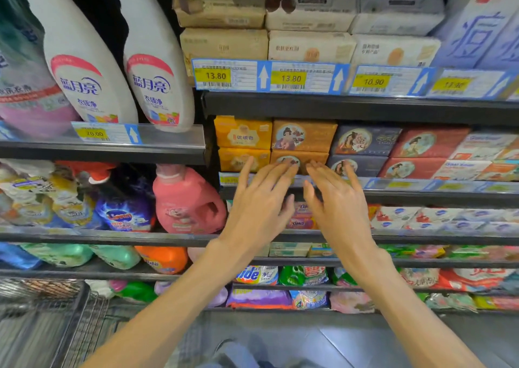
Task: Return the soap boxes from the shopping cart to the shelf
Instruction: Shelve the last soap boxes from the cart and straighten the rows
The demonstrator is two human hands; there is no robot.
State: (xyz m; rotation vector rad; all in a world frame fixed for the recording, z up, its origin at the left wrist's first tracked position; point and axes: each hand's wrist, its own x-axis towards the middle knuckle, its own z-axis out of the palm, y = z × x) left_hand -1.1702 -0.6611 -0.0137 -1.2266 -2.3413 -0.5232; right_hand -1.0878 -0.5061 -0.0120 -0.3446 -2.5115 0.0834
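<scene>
Facing a dark shelf [351, 109] stocked with soap. Shopping cart [70, 317] at lower left, contents blurred, cannot tell. Pink detergent jug [185, 199] one bay left. Both hands reach forward side by side, fingers straight and spread, holding nothing: left hand [258, 202], right hand [337, 202]. Their fingertips meet the lower orange-brown soap box [299, 158], stacked under its twin [303, 136], beside yellow boxes [243, 133].

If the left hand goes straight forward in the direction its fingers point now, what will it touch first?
Most likely the lower orange-brown soap box on the shelf. The left hand is open, and its fingers already overlap the front of that box. Depth is unclear, so they may already touch it.
</scene>
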